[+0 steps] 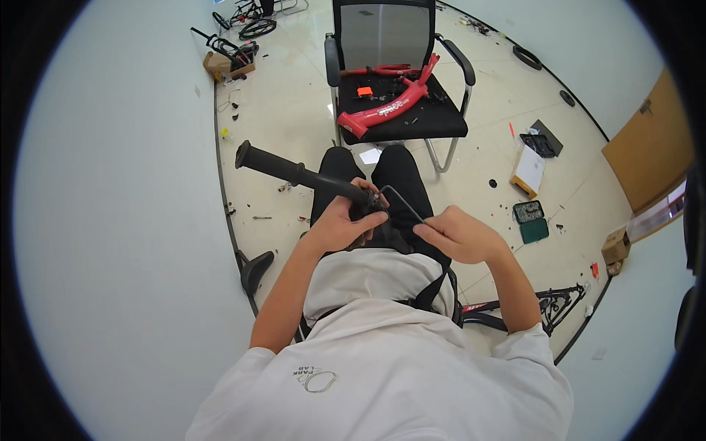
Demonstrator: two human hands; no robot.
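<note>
My left hand (pixel 344 220) is wrapped round the near end of a black bicycle tube (pixel 309 178), just above my lap. The tube slants up to the left, with a ring partway along and a wider far end. At its near end, by my left thumb, sits a dark clamp-like fitting (pixel 376 201), partly hidden by the fingers. My right hand (pixel 460 234) pinches the long arm of an Allen key (pixel 403 200). The key's bent short end meets the fitting, though whether it sits in a bolt is too small to tell.
Ahead stands a black chair (pixel 397 121) holding a red bike frame (pixel 390 109) and small parts. On the floor lie a saddle (pixel 256 272) to the left, a green case (pixel 532 223) and a white-topped box (pixel 528 172) to the right, and a dark frame (pixel 559 305) near my right elbow.
</note>
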